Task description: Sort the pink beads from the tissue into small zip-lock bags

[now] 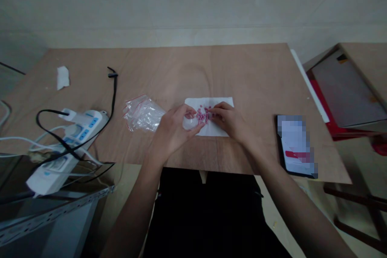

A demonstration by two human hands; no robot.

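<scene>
Small pink beads (202, 113) lie in a loose cluster on a white sheet of paper (211, 130) near the table's front edge. My left hand (173, 129) curls round a small, clear, rounded plastic thing (190, 122) just left of the beads; whether it is a bag or a cup I cannot tell. From the other side, my right hand (228, 119) reaches to the cluster with its fingers bent and drawn together at the beads. Anything between those fingertips is too small to make out. Left of my left hand lies a pile of clear zip bags (143, 113) with red seams.
A white power strip (68, 149) with tangled cables lies at the left edge, a black strap (114, 88) beside it. A scrap of white paper (63, 77) is at the back left. At the right lies a phone (294, 145) with its screen lit.
</scene>
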